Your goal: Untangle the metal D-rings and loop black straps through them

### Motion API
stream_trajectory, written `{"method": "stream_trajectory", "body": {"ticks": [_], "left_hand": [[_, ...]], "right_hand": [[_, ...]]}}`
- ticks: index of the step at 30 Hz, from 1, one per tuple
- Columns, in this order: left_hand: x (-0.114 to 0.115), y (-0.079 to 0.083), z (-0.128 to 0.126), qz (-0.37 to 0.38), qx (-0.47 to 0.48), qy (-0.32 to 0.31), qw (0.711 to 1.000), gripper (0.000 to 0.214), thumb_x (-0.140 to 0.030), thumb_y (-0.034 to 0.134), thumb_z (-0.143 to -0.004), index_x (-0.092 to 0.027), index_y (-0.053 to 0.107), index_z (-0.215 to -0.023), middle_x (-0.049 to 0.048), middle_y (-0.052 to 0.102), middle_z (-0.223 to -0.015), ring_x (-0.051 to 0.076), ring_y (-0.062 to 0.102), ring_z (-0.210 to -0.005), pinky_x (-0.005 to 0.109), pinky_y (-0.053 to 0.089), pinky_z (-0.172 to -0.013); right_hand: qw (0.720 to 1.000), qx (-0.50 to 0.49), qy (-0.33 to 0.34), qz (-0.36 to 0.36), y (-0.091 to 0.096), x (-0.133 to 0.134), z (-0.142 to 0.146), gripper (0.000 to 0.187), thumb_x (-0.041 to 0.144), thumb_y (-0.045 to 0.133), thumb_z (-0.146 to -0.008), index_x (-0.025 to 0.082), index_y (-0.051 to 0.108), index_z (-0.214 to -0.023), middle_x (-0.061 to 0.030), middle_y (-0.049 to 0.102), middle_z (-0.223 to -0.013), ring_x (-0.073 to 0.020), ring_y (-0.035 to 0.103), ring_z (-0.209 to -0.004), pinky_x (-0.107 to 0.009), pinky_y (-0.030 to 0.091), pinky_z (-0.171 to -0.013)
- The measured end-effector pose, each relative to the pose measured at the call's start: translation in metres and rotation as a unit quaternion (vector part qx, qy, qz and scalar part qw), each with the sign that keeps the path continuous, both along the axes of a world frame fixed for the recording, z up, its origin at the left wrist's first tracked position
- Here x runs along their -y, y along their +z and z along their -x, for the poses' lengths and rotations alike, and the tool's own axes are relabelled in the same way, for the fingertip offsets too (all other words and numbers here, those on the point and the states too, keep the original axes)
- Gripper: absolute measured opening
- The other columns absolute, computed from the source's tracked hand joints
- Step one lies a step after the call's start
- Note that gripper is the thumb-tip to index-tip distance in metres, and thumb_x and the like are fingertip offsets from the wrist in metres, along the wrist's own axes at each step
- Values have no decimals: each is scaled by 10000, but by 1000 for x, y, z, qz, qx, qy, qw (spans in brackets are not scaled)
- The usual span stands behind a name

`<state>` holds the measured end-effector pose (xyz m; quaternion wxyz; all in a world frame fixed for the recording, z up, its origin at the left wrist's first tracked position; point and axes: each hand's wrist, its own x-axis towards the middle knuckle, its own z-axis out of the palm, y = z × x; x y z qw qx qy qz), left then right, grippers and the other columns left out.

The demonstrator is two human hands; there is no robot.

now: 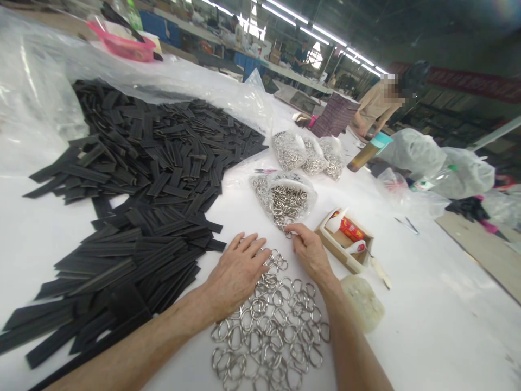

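Note:
My left hand (pixel 240 269) lies palm down with its fingers apart, over the upper left of a spread of silver metal D-rings (pixel 277 326) on the white table. My right hand (pixel 310 251) is curled, its index finger and thumb at a D-ring (pixel 288 234) by the mouth of a clear plastic bag (pixel 305 187). That bag lies open towards me, filled with more rings. A large heap of short black strips (pixel 163 146) is left of the hands, with a looser stack of black strips (pixel 118 255) nearer my left forearm.
Three filled bags of rings (pixel 309 153) stand behind the open one. To the right are a small cardboard box (pixel 337 241) with a red packet, a pale yellowish block (pixel 363 304) and scissors (pixel 407 225). A pink basket (pixel 122 46) sits far left; a person (pixel 378 106) works across the table.

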<state>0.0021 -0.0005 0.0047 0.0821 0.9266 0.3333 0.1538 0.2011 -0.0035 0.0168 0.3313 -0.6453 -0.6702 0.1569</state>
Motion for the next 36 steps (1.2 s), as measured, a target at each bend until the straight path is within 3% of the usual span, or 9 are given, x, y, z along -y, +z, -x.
{"method": "stream_trajectory", "body": {"ticks": [3,7,12,18,28,36], "left_hand": [[0,0,0,0,5,0,1000,253,-247,436,-934,-196,544,-1156,72,539,-1308,271,425,-1246,479,275,-1057],[0,-1,1,-2,10,0,1000,247,-250,427,-937,-198,547,-1147,71,544,-1300,269,431,-1240,477,279,-1053],[-1,0,1,0,8,-3,1000,254,-244,429,-936,-188,547,-1154,77,541,-1303,279,426,-1242,485,274,-1052],[0,1,1,5,12,-2,1000,255,-244,440,-933,-191,549,-1157,80,538,-1308,273,420,-1251,484,273,-1054],[0,2,1,6,4,1,1000,250,-242,437,-934,-197,541,-1157,68,534,-1313,267,416,-1255,474,269,-1063],[0,2,1,8,3,1,1000,250,-235,446,-929,-197,540,-1157,66,531,-1314,267,415,-1253,472,261,-1066]], "right_hand": [[999,-13,-35,4,0,7,-6,327,177,375,-782,182,654,-953,-34,650,-797,-182,590,-738,-295,468,-732],[996,-24,-81,0,0,10,-11,335,222,357,-811,177,643,-979,-35,649,-802,-165,548,-638,-284,446,-661],[997,-12,-75,17,2,11,-5,339,204,384,-784,202,661,-980,2,615,-651,-170,548,-613,-278,433,-645],[998,1,-61,14,1,10,1,374,180,383,-762,194,648,-1025,-28,685,-880,-163,565,-663,-305,447,-747],[995,-12,-97,8,3,11,-2,333,226,379,-786,185,649,-975,-44,686,-861,-186,592,-723,-313,457,-724],[996,-11,-74,46,4,12,-1,336,172,380,-772,222,627,-995,-11,712,-892,-170,604,-693,-316,462,-724]]}}
